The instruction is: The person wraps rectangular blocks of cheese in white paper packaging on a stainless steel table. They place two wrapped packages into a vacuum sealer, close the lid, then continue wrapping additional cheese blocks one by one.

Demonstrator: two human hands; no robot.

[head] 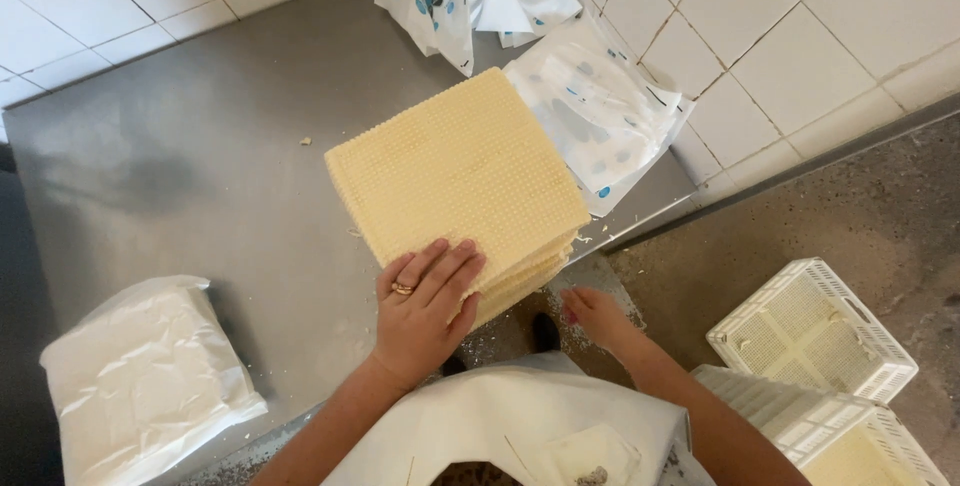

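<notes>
The stack of pale yellow waffled sheets (455, 171) sits on the steel table (200, 146), its near corner overhanging the table's front edge. Your left hand (425, 306) lies flat on top of that near corner, fingers spread a little, a ring on one finger, palm pressing down. Your right hand (595, 314) is below the table edge, just beside the overhanging corner, fingers loosely open and gripping nothing; whether it touches the underside of the stack you cannot tell. The stack's lower layers are slightly fanned at that corner. Outward to your left, bare steel runs wide and open until the white wrapped packet (145, 376) at the near left edge. Behind the stack, touching its far side, lie torn white wrappers with blue spots (590, 106) against the tiled wall (800, 26). To your right, on the floor, white plastic crates (810, 331) stand well apart from the table
</notes>
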